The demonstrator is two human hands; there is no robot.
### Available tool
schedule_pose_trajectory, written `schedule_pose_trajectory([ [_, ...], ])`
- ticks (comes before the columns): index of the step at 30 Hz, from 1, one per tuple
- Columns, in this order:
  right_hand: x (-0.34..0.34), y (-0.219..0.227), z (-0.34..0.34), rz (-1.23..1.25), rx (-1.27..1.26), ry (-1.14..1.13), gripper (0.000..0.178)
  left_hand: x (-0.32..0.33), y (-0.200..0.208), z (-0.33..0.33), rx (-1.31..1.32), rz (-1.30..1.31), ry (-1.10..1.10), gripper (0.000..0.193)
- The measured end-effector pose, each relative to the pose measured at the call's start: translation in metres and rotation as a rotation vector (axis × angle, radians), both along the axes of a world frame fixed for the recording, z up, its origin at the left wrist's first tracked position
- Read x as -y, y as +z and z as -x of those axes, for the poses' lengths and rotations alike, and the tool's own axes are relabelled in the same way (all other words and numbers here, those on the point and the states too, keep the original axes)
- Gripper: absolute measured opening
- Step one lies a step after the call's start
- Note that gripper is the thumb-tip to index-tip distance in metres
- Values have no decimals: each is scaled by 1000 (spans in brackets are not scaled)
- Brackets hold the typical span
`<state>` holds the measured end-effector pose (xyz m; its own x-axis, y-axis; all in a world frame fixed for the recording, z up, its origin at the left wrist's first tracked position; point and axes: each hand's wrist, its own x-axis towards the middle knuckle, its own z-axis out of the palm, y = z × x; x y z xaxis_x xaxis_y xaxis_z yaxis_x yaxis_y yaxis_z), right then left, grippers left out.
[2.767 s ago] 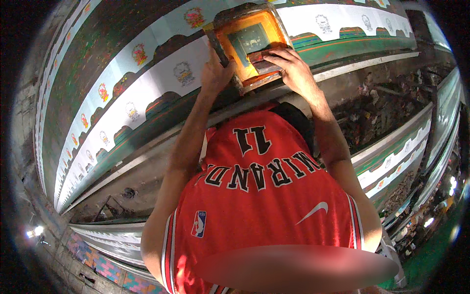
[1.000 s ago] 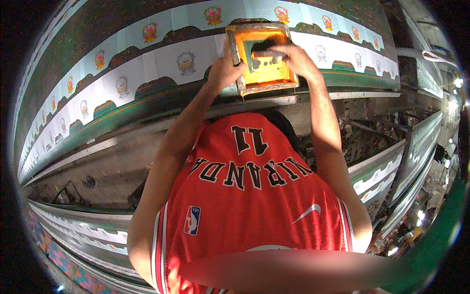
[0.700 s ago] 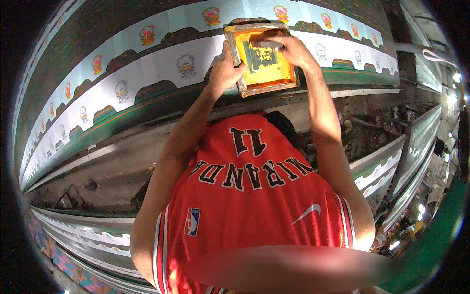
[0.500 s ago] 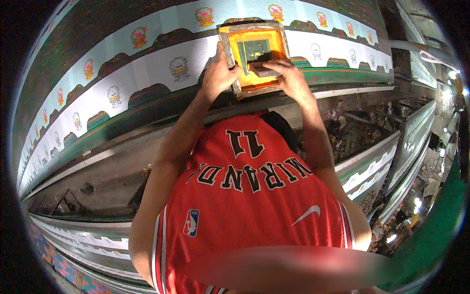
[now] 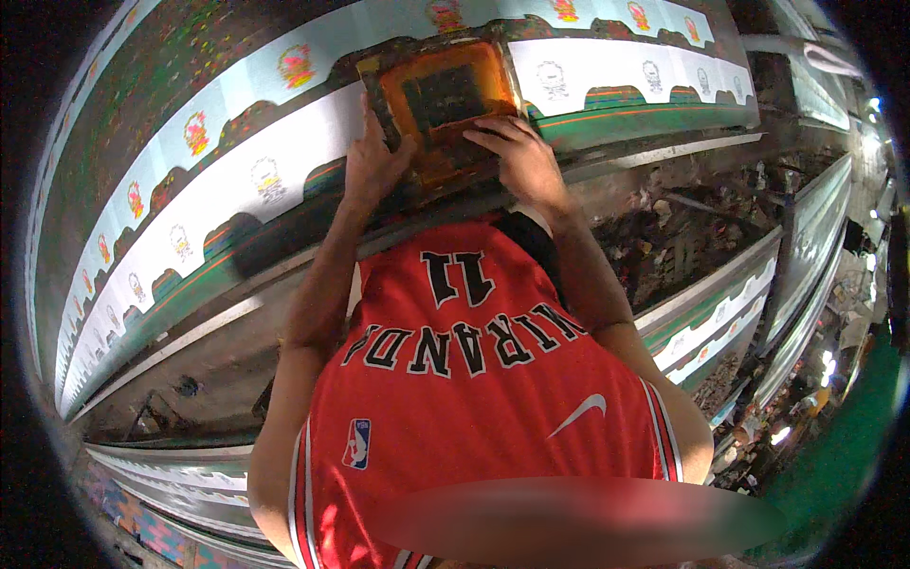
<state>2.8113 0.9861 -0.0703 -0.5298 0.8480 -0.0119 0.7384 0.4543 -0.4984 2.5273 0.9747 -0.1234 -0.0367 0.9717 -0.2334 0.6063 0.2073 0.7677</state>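
Note:
A wooden printing frame (image 5: 502,81) with an orange-edged screen lies on the white strip, at the top middle of the view. It is in shade, and its middle panel (image 5: 445,95) looks dark. My left hand (image 5: 374,161) grips the frame's left side, index finger stretched along the edge and thumb over the near corner. At the near right part of the frame, my right hand (image 5: 523,156) has its fingers bent over the squeegee, which is hardly visible in the shadow. A grey outlined emblem (image 5: 552,81) shows on the white strip just right of the frame.
The long sloping table carries a white strip (image 5: 318,152) with grey emblems and, farther off, a pale blue strip (image 5: 370,43) with coloured ones. More tables with strips stand at lower left and right (image 5: 706,322). Litter (image 5: 664,228) lies between tables on the right.
The frame has moved left along the white strip with both hands on it, uncovering a grey emblem on its right. Its bright yellow inside has gone dark in shadow.

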Motion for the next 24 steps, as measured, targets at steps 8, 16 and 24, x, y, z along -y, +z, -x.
schedule_pose_trajectory([
  [8, -42, -14, -136, -87, -56, 3, 69, -54, -1, -138, -5, 68, 25, 113],
  [16, -63, -25, -175, -144, -130, 52, 58, -69, -16, -170, 30, -48, -7, 100],
  [24, -68, -20, -182, -149, -122, 84, 52, -73, -5, -175, 3, 198, 59, 102],
])
